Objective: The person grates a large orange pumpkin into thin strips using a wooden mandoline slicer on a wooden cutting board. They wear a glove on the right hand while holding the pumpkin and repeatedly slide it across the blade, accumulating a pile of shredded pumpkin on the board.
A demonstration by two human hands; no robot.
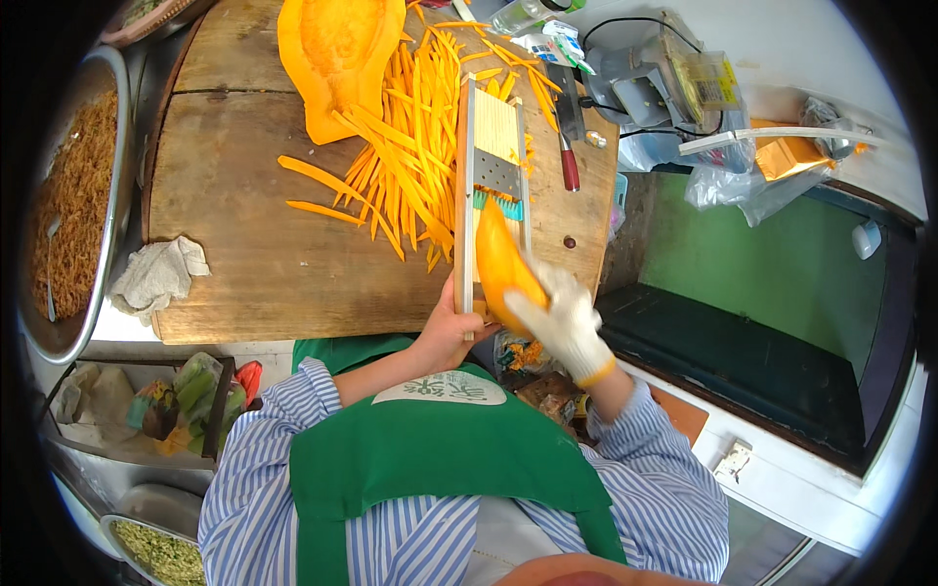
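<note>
My bare left hand (448,331) grips the near end of a wooden-framed mandoline grater (498,123), which lies tilted over the board. It has a metal blade plate and a row of green teeth. In a white knit glove, my right hand (566,311) holds a peeled orange pumpkin piece (506,256) against the grater's lower part, just below the teeth. The hand and piece are slightly blurred. Long orange strips (410,139) are heaped beside and under the grater. A halved, hollowed pumpkin (341,62) rests behind the heap on the wooden board (242,220).
A red-handled knife (569,165) lies right of the grater. A crumpled cloth (163,275) sits at the board's left corner, near a large metal basin (110,212) of brown shredded food with a spoon. An electric appliance (645,80) stands at the back right.
</note>
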